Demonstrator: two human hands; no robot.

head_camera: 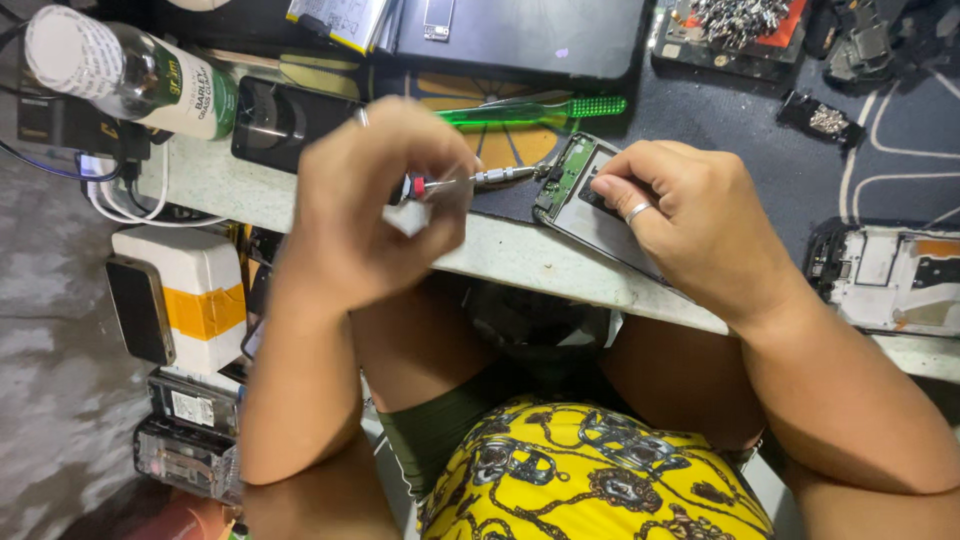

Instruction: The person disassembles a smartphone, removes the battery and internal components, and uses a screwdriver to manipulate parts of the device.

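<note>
Opened smartphone chassis, grey metal back plate with a green circuit board at its upper end, lies tilted on the dark mat at the near edge of the pale counter, just in front of my lap.

Left hand: fingers curled tight around the handle of a small precision screwdriver with a red collar and silver shaft. Shaft runs roughly level, tip reaching the green board end of the chassis. I cannot tell whether the tip sits in a screw head; too small to resolve.

Right hand, silver ring on one finger: lies flat over the chassis, fingers pressed down on the plate, thumb and forefinger close together near a dark component. Holding the phone steady, as I judge it.

Step in hand, my reading: working a screw at the board end, driver hand turning, other hand bracing.

What the next move calls for: keep the driver in line with the screw, light downward pressure, chassis pinned so it does not slide off the counter edge, which is very near.

Around: green translucent-handled screwdriver lies behind the chassis, apart from both hands. Clear bottle with white label on its side, far left. Second stripped phone frame at right, well apart. Tray of small metal screws at the top.
</note>
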